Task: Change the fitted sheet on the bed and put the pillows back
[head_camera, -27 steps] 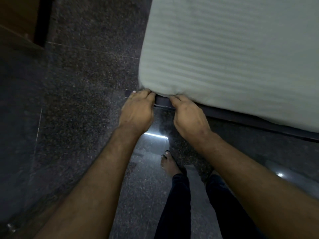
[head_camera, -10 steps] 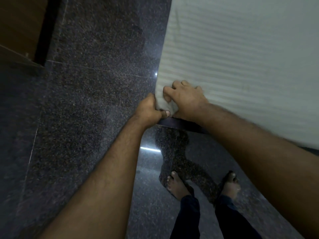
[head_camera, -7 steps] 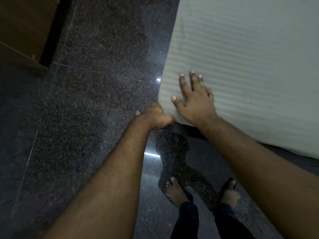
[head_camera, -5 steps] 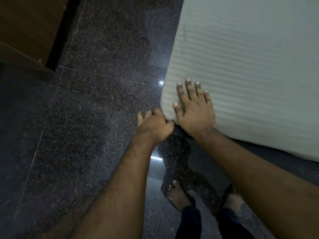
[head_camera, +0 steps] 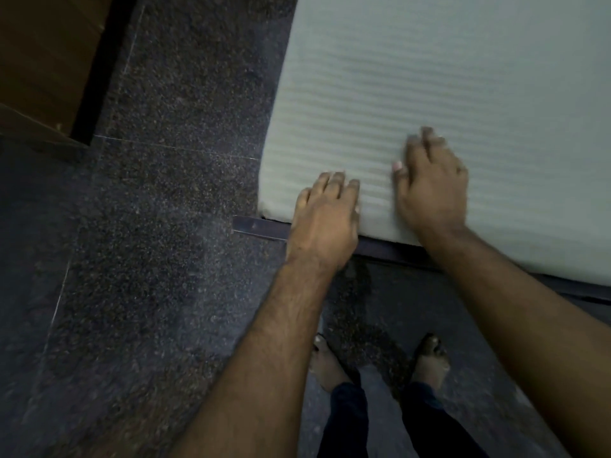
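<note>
A pale striped fitted sheet (head_camera: 446,87) covers the mattress, which fills the upper right of the head view. Its near left corner sits at the middle of the frame, above the dark bed frame (head_camera: 258,226). My left hand (head_camera: 325,216) lies flat on the sheet at that corner, fingers straight, wrist over the frame's edge. My right hand (head_camera: 431,186) rests flat on the sheet a little to the right and further in; it is blurred. Neither hand holds anything. No pillows are in view.
Dark speckled stone floor (head_camera: 165,193) runs along the left and near side of the bed. A brown wooden piece of furniture (head_camera: 43,67) stands at the top left. My bare feet (head_camera: 330,365) stand on the floor just before the bed frame.
My left hand let go of the sheet's corner edge and now lies flat on top. My right hand slid to the right across the sheet.
</note>
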A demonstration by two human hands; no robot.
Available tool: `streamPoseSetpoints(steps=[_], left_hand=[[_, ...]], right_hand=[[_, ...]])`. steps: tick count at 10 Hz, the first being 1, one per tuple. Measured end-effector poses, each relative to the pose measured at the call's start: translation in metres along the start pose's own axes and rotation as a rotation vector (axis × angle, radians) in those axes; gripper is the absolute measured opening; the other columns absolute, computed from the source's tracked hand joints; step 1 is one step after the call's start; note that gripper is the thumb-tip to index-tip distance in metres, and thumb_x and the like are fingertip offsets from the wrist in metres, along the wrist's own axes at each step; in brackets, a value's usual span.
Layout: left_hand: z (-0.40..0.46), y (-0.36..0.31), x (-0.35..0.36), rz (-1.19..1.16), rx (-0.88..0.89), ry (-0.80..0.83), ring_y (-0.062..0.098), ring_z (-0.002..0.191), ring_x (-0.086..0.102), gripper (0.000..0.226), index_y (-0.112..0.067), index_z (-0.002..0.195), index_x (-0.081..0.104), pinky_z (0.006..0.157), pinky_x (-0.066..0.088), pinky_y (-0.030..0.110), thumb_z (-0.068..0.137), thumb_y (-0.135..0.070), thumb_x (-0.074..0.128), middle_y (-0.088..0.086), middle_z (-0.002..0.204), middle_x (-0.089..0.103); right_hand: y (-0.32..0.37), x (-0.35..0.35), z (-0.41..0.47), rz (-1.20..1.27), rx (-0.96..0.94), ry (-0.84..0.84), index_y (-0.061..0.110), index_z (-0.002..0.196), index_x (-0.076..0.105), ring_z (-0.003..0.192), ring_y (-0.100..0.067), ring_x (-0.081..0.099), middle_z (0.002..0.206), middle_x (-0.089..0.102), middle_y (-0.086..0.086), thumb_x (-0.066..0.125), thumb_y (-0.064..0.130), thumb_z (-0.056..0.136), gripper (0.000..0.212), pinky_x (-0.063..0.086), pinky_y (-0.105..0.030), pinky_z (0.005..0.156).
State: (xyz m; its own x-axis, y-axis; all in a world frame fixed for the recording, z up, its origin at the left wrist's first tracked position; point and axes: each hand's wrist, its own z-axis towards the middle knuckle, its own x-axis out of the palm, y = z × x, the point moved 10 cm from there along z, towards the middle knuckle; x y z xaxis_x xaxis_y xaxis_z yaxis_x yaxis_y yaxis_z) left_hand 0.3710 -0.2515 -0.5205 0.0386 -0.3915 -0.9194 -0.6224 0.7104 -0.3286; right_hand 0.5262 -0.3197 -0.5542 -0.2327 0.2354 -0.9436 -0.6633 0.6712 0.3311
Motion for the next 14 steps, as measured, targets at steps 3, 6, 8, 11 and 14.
streamPoseSetpoints(steps=[3, 6, 8, 11, 14], left_hand=[[0.001, -0.143, 0.089, -0.086, 0.122, 0.188, 0.029, 0.157, 0.006, 0.057, -0.007, 0.16, 0.021, 0.124, 0.013, 0.043, 0.109, -0.031, 0.034, 0.011, 0.17, 0.008], [0.033, -0.315, 0.152, -0.034, 0.354, 0.243, 0.026, 0.157, 0.0, 0.064, -0.01, 0.161, 0.016, 0.125, 0.003, 0.041, 0.107, -0.04, 0.03, 0.009, 0.17, 0.003], [0.054, -0.407, 0.185, 0.054, 0.4, 0.233, 0.029, 0.157, 0.005, 0.071, -0.01, 0.161, 0.017, 0.125, 0.008, 0.044, 0.099, -0.045, 0.016, 0.009, 0.17, 0.007], [0.065, -0.54, 0.232, 0.203, 0.558, 0.269, 0.032, 0.157, 0.002, 0.074, -0.026, 0.163, 0.011, 0.124, 0.007, 0.049, 0.099, -0.057, 0.029, -0.001, 0.171, 0.004], [0.089, -0.524, 0.183, -0.201, 0.387, 0.175, 0.028, 0.153, 0.026, 0.06, -0.002, 0.152, 0.04, 0.126, 0.019, 0.038, 0.102, -0.035, 0.037, 0.017, 0.162, 0.032]], right_hand=[[-0.122, -0.027, -0.05, -0.129, -0.023, 0.024, 0.02, 0.155, 0.041, 0.149, -0.024, 0.034, 0.161, 0.037, -0.004, 0.029, 0.047, 0.104, 0.059, 0.025, -0.048, 0.12], [-0.303, -0.096, -0.071, -0.182, 0.074, -0.098, 0.018, 0.154, 0.043, 0.148, -0.026, 0.036, 0.161, 0.038, -0.005, 0.033, 0.043, 0.104, 0.057, 0.025, -0.045, 0.12], [-0.406, -0.133, -0.086, -0.178, 0.191, -0.161, 0.019, 0.153, 0.044, 0.147, -0.026, 0.037, 0.159, 0.042, -0.003, 0.034, 0.041, 0.104, 0.054, 0.024, -0.043, 0.121], [-0.583, -0.177, -0.129, -0.052, 0.614, -0.016, 0.031, 0.162, 0.009, 0.147, -0.042, 0.03, 0.169, 0.014, -0.003, 0.027, 0.06, 0.103, 0.068, 0.01, -0.069, 0.116], [-0.52, -0.217, -0.105, -0.137, 0.427, -0.137, 0.006, 0.152, 0.038, 0.138, -0.036, 0.043, 0.156, 0.04, -0.019, 0.041, 0.039, 0.104, 0.058, 0.033, -0.051, 0.112]])
